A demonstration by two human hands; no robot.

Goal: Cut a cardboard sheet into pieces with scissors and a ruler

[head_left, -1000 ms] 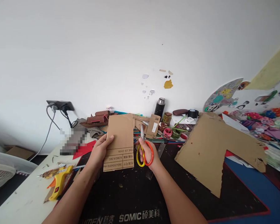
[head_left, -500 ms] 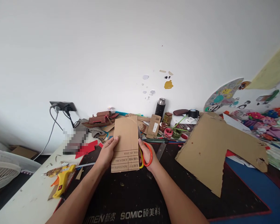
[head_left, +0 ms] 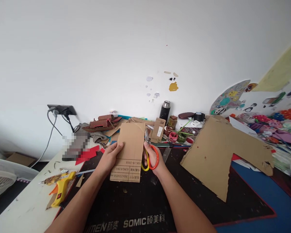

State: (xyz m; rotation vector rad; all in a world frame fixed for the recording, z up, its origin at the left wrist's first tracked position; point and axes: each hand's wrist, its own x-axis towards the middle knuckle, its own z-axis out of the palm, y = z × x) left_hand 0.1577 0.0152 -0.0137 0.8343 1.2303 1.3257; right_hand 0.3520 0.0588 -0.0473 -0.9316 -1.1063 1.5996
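Note:
My left hand [head_left: 111,156] grips the left edge of a printed cardboard piece [head_left: 131,142], thumb on its face. This piece is held upright above the black desk mat [head_left: 128,200], its printed lines towards the bottom. On its right side, my right hand [head_left: 154,159] is closed round scissors [head_left: 154,156] with one red and one yellow handle. The blades point up, away from me, close beside the cardboard's right edge. Whether my right fingertips touch the cardboard, I cannot tell.
A yellow glue gun [head_left: 63,189] lies at the left. The large cardboard sheet [head_left: 210,155] covers the mat's right part. Behind stand a black flask [head_left: 165,111], paint jars [head_left: 173,137] and a brown model boat [head_left: 103,124]. A clear ruler [head_left: 163,161] lies beyond my right wrist.
The cardboard piece has tilted slightly, its lower end shifting left. More of the scissors, blades and yellow handle, shows beside it. The whole view has shifted a little.

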